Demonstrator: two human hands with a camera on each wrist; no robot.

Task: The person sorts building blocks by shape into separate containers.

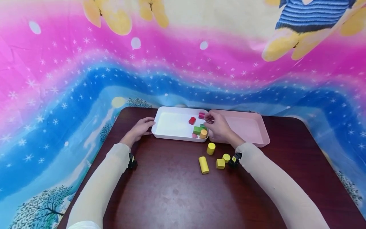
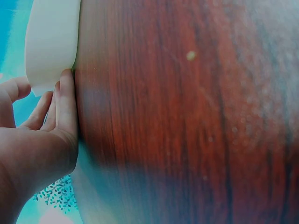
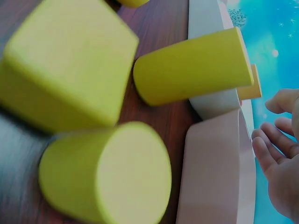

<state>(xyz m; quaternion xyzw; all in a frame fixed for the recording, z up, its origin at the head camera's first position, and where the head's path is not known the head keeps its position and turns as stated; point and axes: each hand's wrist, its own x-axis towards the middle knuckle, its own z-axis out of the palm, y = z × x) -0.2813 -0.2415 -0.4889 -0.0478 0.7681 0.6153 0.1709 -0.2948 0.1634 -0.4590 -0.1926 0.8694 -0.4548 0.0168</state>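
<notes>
Because the blocks in the white tray [image 1: 174, 125] are crowded at its right end, disturbance there is assessed as the chief risk: the orange cylinder [image 1: 203, 134], upright beside the green block [image 1: 197, 130], could topple if the right hand [image 1: 219, 127] brushed it. The magenta block [image 1: 201, 115] lies just beside those fingertips and could be nudged by accident; the red block [image 1: 192, 121] lies further in. A firm push from the left hand [image 1: 140, 129] might slide the white tray against the adjoining pink tray [image 1: 248, 125].

On the table [image 1: 171, 190], the long yellow cylinder [image 1: 204, 165] lies on its side and would roll if knocked; the upright yellow cylinder [image 1: 211, 149] could tip. The right wrist camera [image 1: 235, 159] appears close to the short yellow cylinder [image 1: 226, 158] and the yellow cube [image 1: 220, 163], so a lowered forearm may strike them.

Right fingers: partly bent, thumb well apart from the fingertips, nothing visible in the gap; contact with a block cannot be confirmed. Left fingers: nearly straight, thumb spread from them, tips against the white tray's left end. No firm grip is evident, and the pressure applied cannot be determined.
</notes>
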